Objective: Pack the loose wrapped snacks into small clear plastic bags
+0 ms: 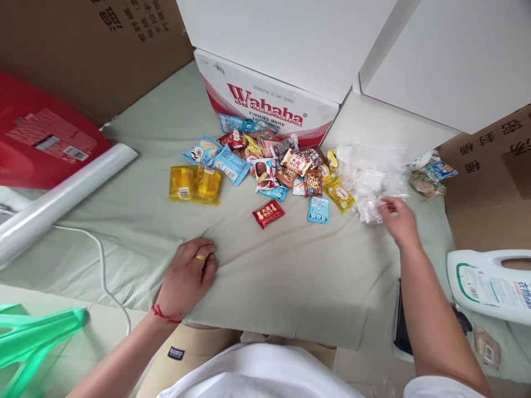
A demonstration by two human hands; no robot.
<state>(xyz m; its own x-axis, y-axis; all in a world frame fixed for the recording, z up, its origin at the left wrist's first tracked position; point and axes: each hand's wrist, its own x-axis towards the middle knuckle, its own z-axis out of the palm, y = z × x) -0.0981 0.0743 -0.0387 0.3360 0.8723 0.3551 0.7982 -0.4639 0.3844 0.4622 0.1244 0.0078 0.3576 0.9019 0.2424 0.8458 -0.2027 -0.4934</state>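
Observation:
My left hand [191, 272] rests on the green-grey cloth, its fingers curled in and nothing showing in them. At the right, my right hand [398, 218] pinches the edge of a heap of crumpled clear plastic wrap [369, 185]. Left of that heap lies a pile of small packaged snacks, with a yellow packet [339, 193] touching the plastic. A red snack packet [269, 214] and a light blue packet [318, 210] lie in front of the pile. On the pile's left are blue packets [232, 165] and a yellow see-through pack [196, 184].
Behind the snacks stands a Wahaha carton [265, 102], with white boxes [282, 38] above it. A red jug [41, 132] and a plastic film roll [68, 202] are at the left. At the right are small packets [429, 185] and a white detergent bottle [489, 284].

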